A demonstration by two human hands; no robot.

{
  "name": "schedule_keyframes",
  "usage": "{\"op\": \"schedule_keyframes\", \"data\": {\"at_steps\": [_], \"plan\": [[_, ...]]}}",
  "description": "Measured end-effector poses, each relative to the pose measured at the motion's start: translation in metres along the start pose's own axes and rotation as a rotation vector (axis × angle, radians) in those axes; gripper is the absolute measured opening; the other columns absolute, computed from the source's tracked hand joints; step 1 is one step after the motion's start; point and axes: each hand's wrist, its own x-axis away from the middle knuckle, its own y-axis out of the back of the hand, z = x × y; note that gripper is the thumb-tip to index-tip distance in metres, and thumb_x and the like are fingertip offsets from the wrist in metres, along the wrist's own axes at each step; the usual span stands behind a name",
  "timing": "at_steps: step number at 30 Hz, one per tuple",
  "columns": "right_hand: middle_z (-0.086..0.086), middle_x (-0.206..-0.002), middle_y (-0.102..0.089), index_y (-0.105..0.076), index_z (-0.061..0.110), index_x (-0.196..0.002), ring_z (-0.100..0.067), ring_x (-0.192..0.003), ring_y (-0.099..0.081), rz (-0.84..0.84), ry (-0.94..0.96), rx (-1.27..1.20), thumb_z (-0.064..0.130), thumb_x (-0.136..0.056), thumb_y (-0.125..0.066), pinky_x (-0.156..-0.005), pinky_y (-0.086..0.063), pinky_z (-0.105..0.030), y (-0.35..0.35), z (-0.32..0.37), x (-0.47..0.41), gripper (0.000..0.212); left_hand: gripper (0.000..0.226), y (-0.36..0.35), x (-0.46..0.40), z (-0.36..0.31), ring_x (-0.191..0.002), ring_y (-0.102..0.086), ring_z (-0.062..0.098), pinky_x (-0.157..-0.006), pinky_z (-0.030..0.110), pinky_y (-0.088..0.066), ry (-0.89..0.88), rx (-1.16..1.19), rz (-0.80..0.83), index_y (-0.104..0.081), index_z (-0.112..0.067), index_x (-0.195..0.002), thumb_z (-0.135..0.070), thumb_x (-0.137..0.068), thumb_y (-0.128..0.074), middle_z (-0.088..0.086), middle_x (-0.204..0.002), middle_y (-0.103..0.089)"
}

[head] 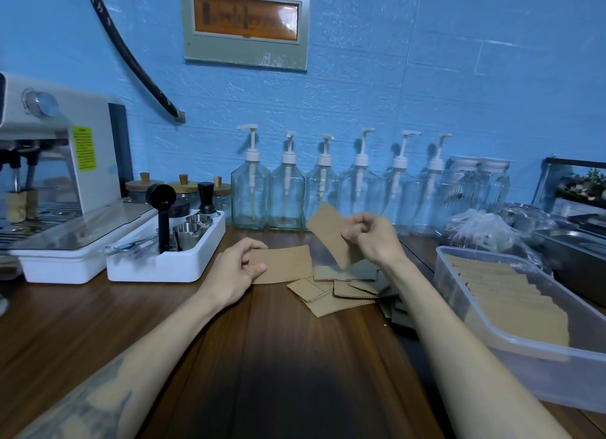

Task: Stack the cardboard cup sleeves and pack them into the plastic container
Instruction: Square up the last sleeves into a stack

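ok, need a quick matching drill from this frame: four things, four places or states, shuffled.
Things:
1. flat brown cardboard sleeve
2. tilted brown cardboard sleeve
3. clear plastic container
4. loose brown cardboard sleeves

Places:
A. far right, part filled with sleeves
B. raised in the right hand
C. strewn on the wooden counter
D. under the left hand, low by the counter

Pairs: 1-D, 2-B, 3-A, 4-C

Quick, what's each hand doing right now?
Left hand: closed, fingers pinching a flat cardboard cup sleeve low over the counter.
Right hand: closed, fingers gripping another cup sleeve, raised and tilted.
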Motion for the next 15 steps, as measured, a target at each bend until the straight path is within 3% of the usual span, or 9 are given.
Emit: {"op": "schedule_keyframes", "data": {"at_steps": [2, 4, 6, 7, 9, 12, 15], "plan": [[0.000, -0.072, -0.063, -0.056, 0.012, -0.115, -0.022, -0.077, -0.063, 0.030, 0.020, -0.158, -0.006, -0.084, -0.067, -0.075, -0.053, -0.038, -0.004, 0.005, 0.003, 0.037, 0.030, 0.000, 0.000, 0.002, -0.094, -0.065, 0.004, -0.083, 0.020, -0.051, 0.003, -0.010, 0.014, -0.063, -0.027, -0.114, -0.011, -0.090, -0.070, -0.007, -0.101, -0.070], [-0.004, -0.080, -0.062, -0.038, 0.018, -0.137, -0.020, -0.072, -0.064, 0.109, 0.040, -0.278, -0.015, -0.081, -0.066, -0.068, -0.059, -0.037, -0.008, 0.008, 0.007, 0.071, 0.033, 0.000, 0.000, 0.004, -0.102, -0.064, 0.010, -0.093, 0.026, -0.050, 0.022, -0.013, 0.031, -0.063, -0.025, -0.117, -0.009, -0.089, -0.070, -0.002, -0.108, -0.069], [-0.007, -0.094, -0.061, -0.028, 0.032, -0.146, -0.020, -0.080, -0.067, 0.168, 0.031, -0.364, -0.021, -0.079, -0.064, -0.070, -0.062, -0.041, -0.014, 0.008, 0.011, 0.092, 0.034, 0.001, 0.000, 0.005, -0.107, -0.062, 0.013, -0.096, 0.026, -0.047, 0.038, -0.020, 0.051, -0.061, -0.025, -0.118, -0.008, -0.089, -0.070, 0.000, -0.113, -0.067], [-0.009, -0.102, -0.059, -0.030, 0.031, -0.147, -0.024, -0.088, -0.066, 0.176, 0.021, -0.375, -0.022, -0.079, -0.063, -0.073, -0.061, -0.045, -0.018, 0.008, 0.013, 0.092, 0.034, 0.001, 0.000, 0.005, -0.107, -0.062, 0.013, -0.095, 0.024, -0.046, 0.041, -0.017, 0.058, -0.060, -0.025, -0.117, -0.008, -0.089, -0.069, 0.000, -0.113, -0.067], [-0.013, -0.117, -0.056, -0.042, 0.019, -0.142, -0.031, -0.099, -0.063, 0.150, -0.023, -0.387, -0.020, -0.083, -0.059, -0.073, -0.061, -0.046, -0.028, 0.006, 0.015, 0.074, 0.033, 0.002, 0.000, 0.005, -0.104, -0.063, 0.016, -0.091, 0.024, -0.048, 0.047, 0.016, 0.065, -0.059, -0.026, -0.115, -0.004, -0.091, -0.066, 0.002, -0.110, -0.068], [-0.016, -0.120, -0.064, -0.062, 0.005, -0.123, -0.029, -0.095, -0.068, 0.061, -0.099, -0.332, -0.007, -0.090, -0.060, -0.074, -0.062, -0.042, -0.042, 0.002, 0.013, 0.035, 0.035, 0.001, 0.001, 0.003, -0.097, -0.064, 0.016, -0.080, 0.021, -0.050, 0.056, 0.107, 0.102, -0.058, -0.025, -0.112, 0.004, -0.093, -0.059, 0.003, -0.105, -0.068], [-0.003, -0.102, -0.074, -0.073, 0.017, -0.101, -0.020, -0.088, -0.070, 0.006, -0.037, -0.048, 0.016, -0.091, -0.066, -0.086, -0.057, -0.041, -0.048, -0.005, 0.014, 0.012, 0.041, 0.002, 0.002, 0.001, -0.094, -0.063, 0.012, -0.078, 0.015, -0.048, 0.062, 0.141, 0.145, -0.055, -0.022, -0.116, 0.007, -0.088, -0.063, -0.001, -0.104, -0.067]]}}
